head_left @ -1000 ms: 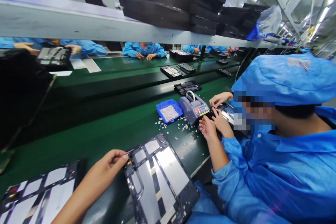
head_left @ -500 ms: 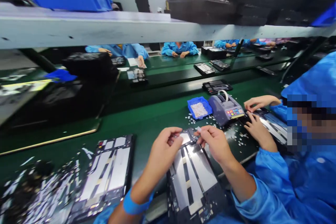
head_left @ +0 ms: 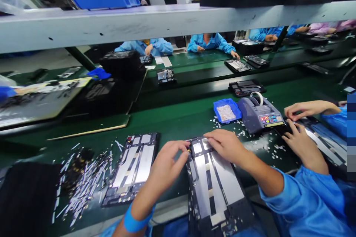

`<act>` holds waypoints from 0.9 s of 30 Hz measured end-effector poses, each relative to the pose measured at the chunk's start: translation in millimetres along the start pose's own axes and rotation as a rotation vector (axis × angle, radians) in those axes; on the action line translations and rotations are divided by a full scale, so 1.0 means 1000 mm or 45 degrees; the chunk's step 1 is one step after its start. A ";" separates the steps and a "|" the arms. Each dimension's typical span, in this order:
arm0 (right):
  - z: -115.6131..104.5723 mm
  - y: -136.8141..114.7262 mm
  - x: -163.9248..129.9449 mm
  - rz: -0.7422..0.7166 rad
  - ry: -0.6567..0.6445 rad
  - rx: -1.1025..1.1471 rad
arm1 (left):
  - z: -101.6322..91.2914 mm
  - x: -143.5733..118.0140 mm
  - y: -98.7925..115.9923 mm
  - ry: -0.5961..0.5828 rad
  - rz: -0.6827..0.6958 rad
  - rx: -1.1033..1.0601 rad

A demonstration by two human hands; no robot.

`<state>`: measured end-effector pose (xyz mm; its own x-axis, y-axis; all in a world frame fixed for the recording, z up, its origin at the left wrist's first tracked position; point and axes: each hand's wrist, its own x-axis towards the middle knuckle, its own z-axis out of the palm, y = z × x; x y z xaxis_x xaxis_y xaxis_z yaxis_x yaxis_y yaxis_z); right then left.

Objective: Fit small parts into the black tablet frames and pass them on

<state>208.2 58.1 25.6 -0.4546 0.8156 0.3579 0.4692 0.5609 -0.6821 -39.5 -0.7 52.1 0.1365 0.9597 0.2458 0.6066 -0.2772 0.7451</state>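
Note:
An opened tablet (head_left: 207, 185) with silver battery plates and a black frame lies tilted in front of me, its lower end near the table's front edge. My left hand (head_left: 169, 164) is at its upper left corner, fingers curled onto the frame edge and thumb close by. Over the top edge, my right hand (head_left: 226, 146) has its fingers together and pointing down at the frame; whatever is under the fingertips is hidden. To the left lies a second opened tablet (head_left: 133, 166).
Narrow strips (head_left: 86, 181) lie heaped at left beside a black block (head_left: 30, 196). Ahead are a blue tray (head_left: 235, 109) of small white pieces, scattered bits and a tape dispenser (head_left: 258, 113). A co-worker's hands (head_left: 306, 144) work at right. A shelf (head_left: 155, 26) crosses above.
My right hand has come down onto the tablet's top edge; the small white piece seen in its fingers no longer shows. My left hand has shifted to the upper left corner. The view has turned left.

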 end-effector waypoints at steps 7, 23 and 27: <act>0.020 0.004 0.021 -0.430 -0.229 -0.532 | 0.022 -0.015 -0.005 -0.103 0.322 0.765; 0.011 0.019 0.033 -0.767 -0.503 -0.752 | 0.004 0.002 -0.001 -0.225 -0.045 0.188; 0.013 0.023 0.033 -0.792 -0.461 -0.749 | 0.003 0.021 -0.007 -0.218 -0.235 -0.015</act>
<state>194.3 95.5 13.6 -0.9154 0.3050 0.2627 0.3248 0.9452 0.0343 -38.4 21.7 49.9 0.1553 0.9879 -0.0027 0.6248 -0.0961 0.7748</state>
